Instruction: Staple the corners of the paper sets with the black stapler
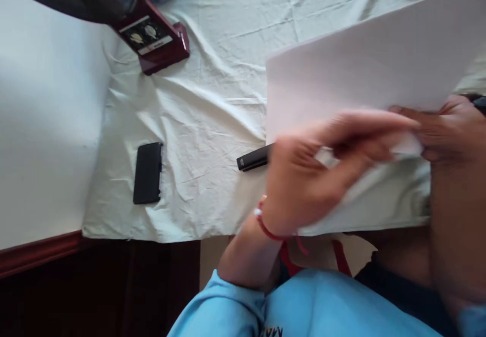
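Observation:
Blank white paper (353, 73) is held up at a slant over the cloth; whether it is one sheet or several I cannot tell. My right hand (448, 129) grips its near edge, thumb and fingers closed on it. My left hand (307, 175), with a red string bracelet at the wrist, is smeared by motion. Its fingers are pinched together at the same edge, their tips touching the paper right beside my right fingers. Behind my left hand lies a black stapler-like object (253, 158), mostly covered by the hand.
A wrinkled pale cloth (212, 124) covers the table. A black phone (148, 173) lies face-down or dark at the left. Farther back stands a dark red dispenser-like stand (163, 48) with a dark rounded top. A white wall (45, 124) borders the left side.

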`<action>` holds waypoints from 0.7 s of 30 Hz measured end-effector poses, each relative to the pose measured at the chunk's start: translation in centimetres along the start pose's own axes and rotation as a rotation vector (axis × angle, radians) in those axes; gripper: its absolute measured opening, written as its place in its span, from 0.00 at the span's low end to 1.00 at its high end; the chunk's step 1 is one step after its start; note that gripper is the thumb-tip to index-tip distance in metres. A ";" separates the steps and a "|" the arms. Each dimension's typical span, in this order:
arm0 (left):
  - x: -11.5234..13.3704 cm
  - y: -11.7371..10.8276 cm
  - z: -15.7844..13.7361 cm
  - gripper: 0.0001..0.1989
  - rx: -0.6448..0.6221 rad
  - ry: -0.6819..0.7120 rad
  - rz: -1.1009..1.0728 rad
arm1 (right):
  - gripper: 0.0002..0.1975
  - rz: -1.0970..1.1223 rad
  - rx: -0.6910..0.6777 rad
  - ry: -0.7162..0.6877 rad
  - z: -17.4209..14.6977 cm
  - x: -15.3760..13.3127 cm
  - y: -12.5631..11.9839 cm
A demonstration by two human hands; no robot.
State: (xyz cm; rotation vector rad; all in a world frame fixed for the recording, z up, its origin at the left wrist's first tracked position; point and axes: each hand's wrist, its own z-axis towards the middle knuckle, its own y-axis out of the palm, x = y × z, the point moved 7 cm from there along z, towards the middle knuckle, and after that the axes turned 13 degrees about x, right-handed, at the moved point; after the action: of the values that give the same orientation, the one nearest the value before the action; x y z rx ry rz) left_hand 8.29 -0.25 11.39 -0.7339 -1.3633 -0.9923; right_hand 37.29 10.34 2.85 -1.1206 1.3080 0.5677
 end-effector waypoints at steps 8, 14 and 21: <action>-5.9 -10.5 8.5 0.18 0.554 0.085 0.108 | 0.24 0.380 0.068 0.106 2.0 1.4 1.6; -10.4 -10.1 8.4 0.21 0.386 -0.208 0.110 | 0.30 0.492 0.018 0.127 2.2 1.3 2.1; -10.1 -8.8 8.4 0.23 0.209 -0.170 0.213 | 0.35 0.420 0.005 -0.045 2.0 1.5 2.6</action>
State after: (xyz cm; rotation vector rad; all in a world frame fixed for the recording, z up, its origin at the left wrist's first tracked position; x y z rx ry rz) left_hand -2.68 4.86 1.26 -0.7991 -1.4755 -0.6201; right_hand 36.36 12.76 0.43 -0.8246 1.5135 0.8916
